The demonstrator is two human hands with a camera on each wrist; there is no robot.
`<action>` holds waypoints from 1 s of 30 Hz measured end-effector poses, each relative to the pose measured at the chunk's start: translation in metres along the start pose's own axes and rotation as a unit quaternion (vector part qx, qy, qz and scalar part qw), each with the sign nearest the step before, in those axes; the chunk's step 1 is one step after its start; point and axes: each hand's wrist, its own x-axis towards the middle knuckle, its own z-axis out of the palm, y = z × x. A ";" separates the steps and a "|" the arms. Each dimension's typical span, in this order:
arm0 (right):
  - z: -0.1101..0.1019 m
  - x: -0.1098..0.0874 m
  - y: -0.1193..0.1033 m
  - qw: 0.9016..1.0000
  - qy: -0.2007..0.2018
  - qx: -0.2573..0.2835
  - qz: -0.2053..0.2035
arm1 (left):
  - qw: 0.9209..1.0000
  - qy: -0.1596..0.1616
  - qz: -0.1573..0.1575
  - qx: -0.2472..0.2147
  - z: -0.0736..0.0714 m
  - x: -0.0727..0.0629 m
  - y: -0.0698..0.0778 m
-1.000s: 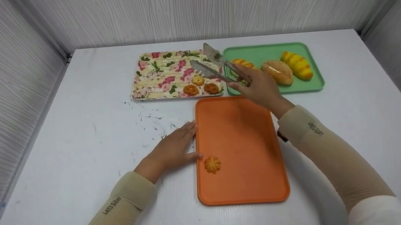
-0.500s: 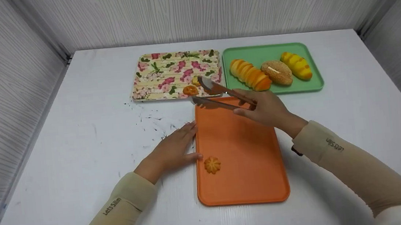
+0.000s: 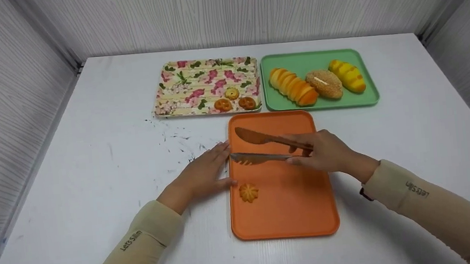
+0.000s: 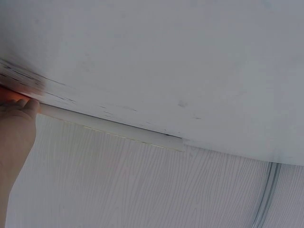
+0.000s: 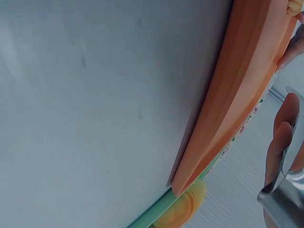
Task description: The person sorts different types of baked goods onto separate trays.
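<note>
My right hand (image 3: pixel 327 151) holds metal tongs (image 3: pixel 254 157) over the upper half of the orange tray (image 3: pixel 286 213). The two arms of the tongs are spread, and nothing is between their tips. A flower-shaped cookie (image 3: pixel 248 193) lies near the tray's left side, below the tongs. Along that left edge rests my left hand (image 3: pixel 198 174), its fingers extended and touching the rim. In the right wrist view, fingers curl about the shiny tongs (image 5: pixel 285 199) at the right border. Only part of the left hand (image 4: pixel 16 137) shows in its own wrist view.
Behind the orange tray stands a floral tray (image 3: pixel 186 76) with a round cookie (image 3: pixel 231 93) and two pretzel-shaped cookies (image 3: pixel 223 104). Right of it, a green tray (image 3: pixel 297 60) bears a sliced-look loaf (image 3: pixel 293 86), a seeded bun (image 3: pixel 324 84) and a yellow bread (image 3: pixel 347 76).
My right hand has drawn the tongs back from over the floral and green trays to above the orange tray. The left hand and the flower-shaped cookie have stayed put.
</note>
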 end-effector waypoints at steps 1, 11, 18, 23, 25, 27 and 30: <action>0.000 -0.002 0.000 1.000 -0.005 0.004 -0.002 | 1.000 -0.001 -0.001 0.000 0.000 0.000 0.000; 0.003 -0.015 -0.006 0.996 -0.077 0.039 -0.007 | 1.000 -0.001 0.003 0.006 0.000 0.000 -0.001; 0.006 -0.019 -0.009 0.992 -0.122 0.011 -0.010 | 1.000 0.004 0.014 -0.008 -0.001 -0.001 -0.001; 0.009 -0.020 -0.010 0.992 -0.127 0.005 -0.009 | 1.000 0.003 0.014 -0.008 -0.001 -0.001 -0.001; 0.010 -0.021 -0.011 0.992 -0.125 0.007 -0.011 | 1.000 0.001 0.013 -0.006 -0.001 -0.001 -0.001; 0.011 -0.022 -0.012 0.992 -0.121 0.008 -0.016 | 1.000 0.000 0.014 -0.004 -0.001 -0.001 -0.001; 0.013 -0.025 -0.015 0.993 -0.112 0.004 -0.026 | 1.000 0.001 0.017 -0.001 0.000 0.000 -0.002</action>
